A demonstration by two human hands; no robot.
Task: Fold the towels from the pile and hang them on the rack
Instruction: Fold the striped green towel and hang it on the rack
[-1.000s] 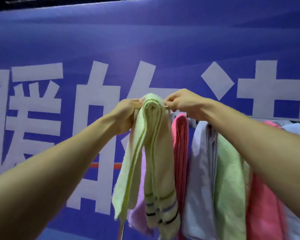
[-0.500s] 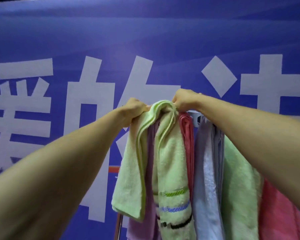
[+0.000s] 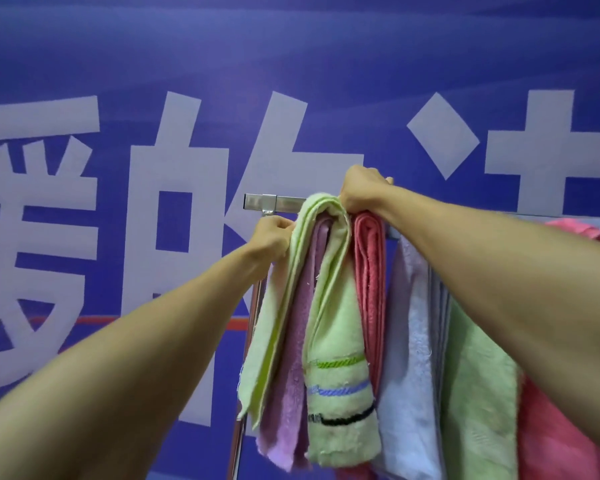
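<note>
A light green towel (image 3: 336, 368) with green, blue and black stripes hangs folded over the metal rack bar (image 3: 274, 202), lying on top of a purple towel (image 3: 297, 358). My left hand (image 3: 271, 237) pinches the green towel's left edge just below the bar. My right hand (image 3: 362, 192) grips the towel's top fold at the bar. To the right hang a pink towel (image 3: 371, 271), a pale lilac towel (image 3: 409, 358), another green towel (image 3: 478, 393) and a further pink towel (image 3: 551, 427), partly hidden by my right forearm.
A blue banner (image 3: 291, 64) with large white characters fills the background right behind the rack. The rack's upright post (image 3: 243, 410) runs down at the left end of the bar. The towel pile is out of view.
The green towel has come down onto the bar over the purple towel. My left hand slid lower along the left edge, and my right hand stays at the top fold.
</note>
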